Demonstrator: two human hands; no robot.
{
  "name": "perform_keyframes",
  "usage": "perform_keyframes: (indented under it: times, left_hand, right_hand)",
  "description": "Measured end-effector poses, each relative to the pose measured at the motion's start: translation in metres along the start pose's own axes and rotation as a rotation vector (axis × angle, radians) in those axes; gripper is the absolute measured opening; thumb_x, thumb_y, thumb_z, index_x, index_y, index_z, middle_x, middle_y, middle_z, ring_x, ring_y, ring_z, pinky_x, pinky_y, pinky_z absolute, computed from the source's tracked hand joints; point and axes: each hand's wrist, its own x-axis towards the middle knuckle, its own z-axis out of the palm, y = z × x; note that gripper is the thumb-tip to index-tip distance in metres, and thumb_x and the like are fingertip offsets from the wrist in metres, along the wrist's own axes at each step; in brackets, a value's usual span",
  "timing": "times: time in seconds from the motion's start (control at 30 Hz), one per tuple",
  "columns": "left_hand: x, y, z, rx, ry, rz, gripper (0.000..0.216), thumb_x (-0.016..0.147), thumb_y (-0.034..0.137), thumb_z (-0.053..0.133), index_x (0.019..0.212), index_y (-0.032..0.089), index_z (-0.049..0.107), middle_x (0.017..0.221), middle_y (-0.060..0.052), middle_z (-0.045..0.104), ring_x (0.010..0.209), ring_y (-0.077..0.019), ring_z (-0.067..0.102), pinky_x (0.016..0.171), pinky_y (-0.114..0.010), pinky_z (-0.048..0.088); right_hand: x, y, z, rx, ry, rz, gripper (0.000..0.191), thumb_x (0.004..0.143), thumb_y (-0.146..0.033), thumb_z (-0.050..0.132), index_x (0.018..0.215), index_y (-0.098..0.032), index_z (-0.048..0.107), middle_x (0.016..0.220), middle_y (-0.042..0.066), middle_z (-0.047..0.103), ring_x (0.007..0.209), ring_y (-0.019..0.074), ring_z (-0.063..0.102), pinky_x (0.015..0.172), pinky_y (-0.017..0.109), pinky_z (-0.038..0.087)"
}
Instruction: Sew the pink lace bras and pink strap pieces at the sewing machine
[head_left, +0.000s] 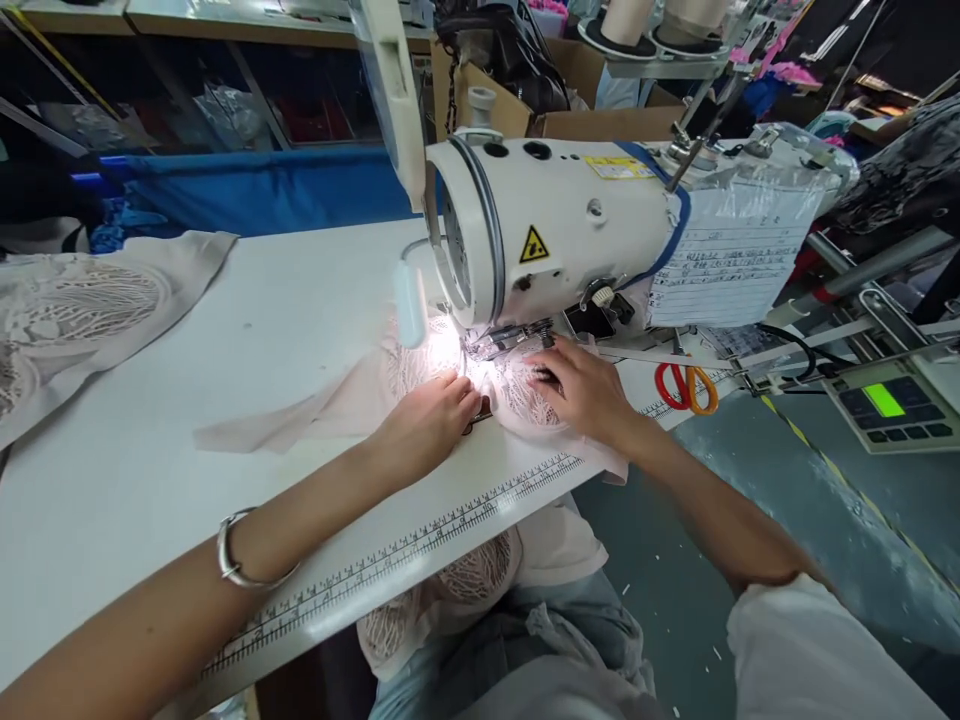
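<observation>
both hands press flat, fingers spread, on lace fabric.

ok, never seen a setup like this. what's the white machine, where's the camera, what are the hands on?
One view, from a camera on the person's head, looking down at their own arms. The white machine is a sewing machine on a white table; its lamp lights the needle area. Both hands rest on pale lace fabric there: the right hand lies flat, the left hand presses beside the needle, its fingers lost in glare. A ruler is printed along the table edge, scissors lie to the right, another lace piece far left.
</observation>
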Motion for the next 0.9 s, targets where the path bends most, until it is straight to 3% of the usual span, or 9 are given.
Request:
perform_keyframes:
  times: [0.13, 0.33, 0.53, 0.7, 0.8, 0.9]
  left_hand:
    - [0.002, 0.004, -0.001, 0.016, -0.018, -0.093, 0.023, 0.096, 0.008, 0.04, 0.089, 0.012, 0.062, 0.083, -0.008, 0.059, 0.074, -0.019, 0.051, 0.064, -0.031, 0.041]
    - [-0.001, 0.004, 0.003, 0.048, 0.004, -0.072, 0.026, 0.093, 0.007, 0.038, 0.102, 0.01, 0.062, 0.106, -0.014, 0.064, 0.088, -0.023, 0.053, 0.074, -0.035, 0.044]
    - [-0.001, 0.0, 0.008, -0.002, 0.039, -0.1, 0.042, 0.087, -0.003, 0.028, 0.111, 0.012, 0.059, 0.102, -0.011, 0.066, 0.084, -0.0212, 0.053, 0.073, -0.034, 0.044]
    - [-0.002, -0.006, 0.015, 0.046, 0.101, -0.14, 0.043, 0.084, -0.005, 0.035, 0.116, 0.009, 0.06, 0.113, -0.014, 0.067, 0.077, -0.0207, 0.051, 0.063, -0.033, 0.038]
    - [-0.003, -0.009, 0.021, 0.022, 0.155, -0.16, 0.047, 0.084, -0.006, 0.036, 0.122, 0.009, 0.059, 0.125, -0.015, 0.065, 0.083, -0.0222, 0.053, 0.064, -0.034, 0.037]
    - [-0.005, -0.012, 0.024, -0.002, 0.175, -0.144, 0.051, 0.084, -0.006, 0.037, 0.128, 0.01, 0.057, 0.13, -0.016, 0.063, 0.086, -0.0223, 0.054, 0.065, -0.035, 0.038]
  right_hand:
    - [0.047, 0.022, 0.018, -0.127, -0.136, 0.018, 0.024, 0.092, -0.028, 0.058, 0.108, -0.016, 0.071, 0.105, 0.015, 0.07, 0.098, 0.029, 0.061, 0.077, 0.034, 0.045]
    - [0.061, 0.036, 0.037, -0.167, -0.17, -0.07, 0.025, 0.094, -0.033, 0.059, 0.092, -0.014, 0.075, 0.088, 0.014, 0.073, 0.088, 0.0284, 0.064, 0.079, 0.037, 0.046]
    - [0.055, 0.043, 0.037, -0.193, -0.209, -0.174, 0.034, 0.096, -0.021, 0.047, 0.122, -0.014, 0.068, 0.105, 0.019, 0.073, 0.098, 0.0321, 0.065, 0.085, 0.042, 0.047]
    - [0.052, 0.038, 0.035, -0.143, -0.279, -0.228, 0.051, 0.09, -0.009, 0.045, 0.136, -0.027, 0.06, 0.112, 0.008, 0.072, 0.097, 0.0243, 0.064, 0.08, 0.035, 0.046]
    - [0.053, 0.033, 0.029, -0.082, -0.339, -0.315, 0.065, 0.082, 0.0, 0.046, 0.135, -0.034, 0.06, 0.101, 0.002, 0.071, 0.094, 0.0193, 0.06, 0.073, 0.028, 0.041]
    - [0.054, 0.029, 0.027, -0.087, -0.359, -0.33, 0.069, 0.077, 0.003, 0.047, 0.134, -0.032, 0.062, 0.091, 0.001, 0.068, 0.086, 0.0174, 0.057, 0.066, 0.026, 0.036]
